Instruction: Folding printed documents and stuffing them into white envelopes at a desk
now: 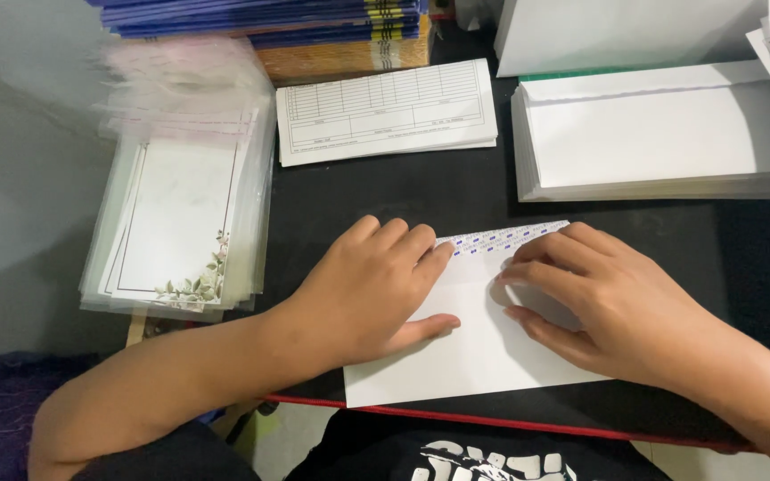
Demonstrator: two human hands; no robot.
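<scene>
Black desk (385, 200), both hands (376, 289) flat on smooth white envelope (479, 352).

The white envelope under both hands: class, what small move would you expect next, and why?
Probably a press along the top edge. The left hand lies flat on the white envelope, pinning it to the black table. The right hand has fingertips at the patterned strip along that edge, which seems not yet smoothed down.
</scene>
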